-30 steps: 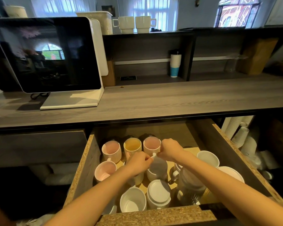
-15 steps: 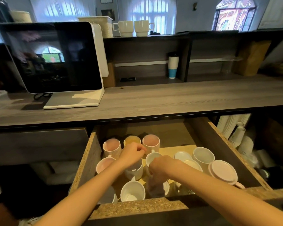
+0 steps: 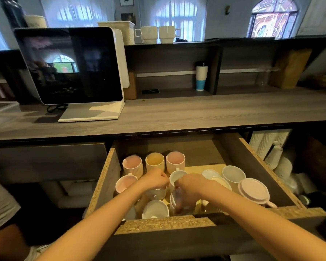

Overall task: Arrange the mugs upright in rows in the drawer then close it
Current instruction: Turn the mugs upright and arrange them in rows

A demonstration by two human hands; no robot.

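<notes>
The open drawer [image 3: 158, 223] holds several mugs. Three ribbed mugs stand upright along the back: pink [image 3: 132, 164], yellow [image 3: 154, 161], pink [image 3: 175, 161]. In front of them stand another pink mug [image 3: 125, 183] and a white mug [image 3: 177, 177]. My left hand [image 3: 154, 178] is closed on the rim of a white mug [image 3: 157, 194] between them. My right hand [image 3: 189, 187] grips a blurred pale mug [image 3: 177, 202] near the front. An upright white mug [image 3: 154, 209] sits front left. At the right are an upright white mug [image 3: 232, 174] and an upside-down pink mug [image 3: 252, 189].
A wooden counter [image 3: 196, 113] overhangs the drawer's back. On it stands a monitor [image 3: 70, 66]. Two white mugs [image 3: 158, 34] sit on the top shelf and a tumbler [image 3: 201, 76] stands below. Stacked paper cups [image 3: 271, 147] lie right of the drawer. Another person [image 3: 0, 204] is at the left.
My right hand has left the middle white mug, come toward the drawer front and closed on the pale mug there. My left hand stays on its white mug.
</notes>
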